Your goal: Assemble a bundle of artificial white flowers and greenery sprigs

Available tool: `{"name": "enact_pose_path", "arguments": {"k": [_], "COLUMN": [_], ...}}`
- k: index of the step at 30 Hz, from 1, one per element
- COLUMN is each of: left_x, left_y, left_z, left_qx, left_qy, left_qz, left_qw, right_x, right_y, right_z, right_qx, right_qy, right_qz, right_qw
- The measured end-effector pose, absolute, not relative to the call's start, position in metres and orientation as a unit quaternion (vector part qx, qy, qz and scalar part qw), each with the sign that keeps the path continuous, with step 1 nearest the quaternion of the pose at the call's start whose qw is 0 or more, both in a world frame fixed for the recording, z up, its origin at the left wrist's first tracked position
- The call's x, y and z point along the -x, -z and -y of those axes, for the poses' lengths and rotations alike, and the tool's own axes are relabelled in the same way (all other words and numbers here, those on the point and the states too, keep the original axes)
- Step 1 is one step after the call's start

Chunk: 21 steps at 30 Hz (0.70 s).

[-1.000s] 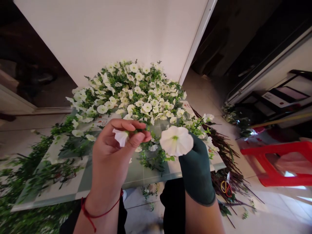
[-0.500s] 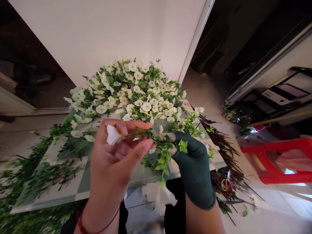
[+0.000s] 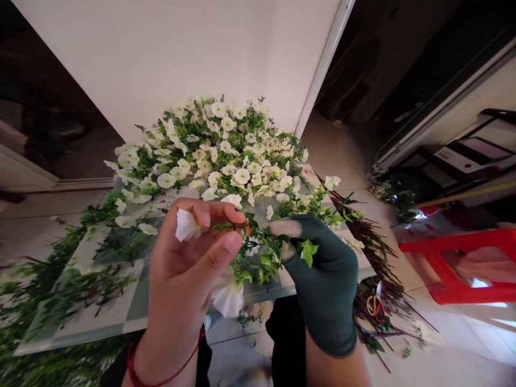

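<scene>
Between my hands is an artificial flower sprig [image 3: 264, 260] with small green leaves and white trumpet-shaped blooms. My left hand [image 3: 197, 263], bare with a red cord at the wrist, pinches its stem between thumb and fingers. One white bloom [image 3: 187, 224] pokes out by the left index finger, and a larger bloom [image 3: 228, 294] hangs below the stem. My right hand [image 3: 318, 269], in a dark green glove with pale fingertips, pinches the same sprig further right. Leaves hide part of the right fingertips. Behind lies a big heap of white flowers [image 3: 242, 176].
The low table [image 3: 133, 317] has a checked cover. Green foliage [image 3: 48, 285] lies at the left. On the floor at right are brown stems [image 3: 371, 258], scissors [image 3: 375, 306] with red and yellow handles, and a red plastic stool [image 3: 475, 293]. A white panel [image 3: 201, 48] stands behind.
The hanging bloom and leaves have swung left, from below the right hand to beside my left hand. My right hand has turned slightly and shifted right. The left hand stays nearly still.
</scene>
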<state>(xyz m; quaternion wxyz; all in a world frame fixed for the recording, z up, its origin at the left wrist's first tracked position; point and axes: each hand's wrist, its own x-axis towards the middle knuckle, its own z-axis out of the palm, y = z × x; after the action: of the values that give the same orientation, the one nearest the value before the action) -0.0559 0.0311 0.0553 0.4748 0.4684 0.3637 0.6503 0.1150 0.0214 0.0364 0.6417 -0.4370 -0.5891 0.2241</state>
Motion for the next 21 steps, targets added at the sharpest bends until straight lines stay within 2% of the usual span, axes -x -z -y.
{"name": "enact_pose_path", "arguments": {"k": [21], "left_x": [0.0525], "left_y": [-0.0582], "left_z": [-0.0275], "left_qx": [-0.469], "left_qy": [-0.629], "left_qz": [-0.368], "left_qw": [0.499], "right_x": [-0.1133], "right_y": [-0.0401], "right_z": [-0.0139], "right_qx": [0.481], "right_qy": [-0.188], "right_qz": [0.611], "right_qw": [0.599]}}
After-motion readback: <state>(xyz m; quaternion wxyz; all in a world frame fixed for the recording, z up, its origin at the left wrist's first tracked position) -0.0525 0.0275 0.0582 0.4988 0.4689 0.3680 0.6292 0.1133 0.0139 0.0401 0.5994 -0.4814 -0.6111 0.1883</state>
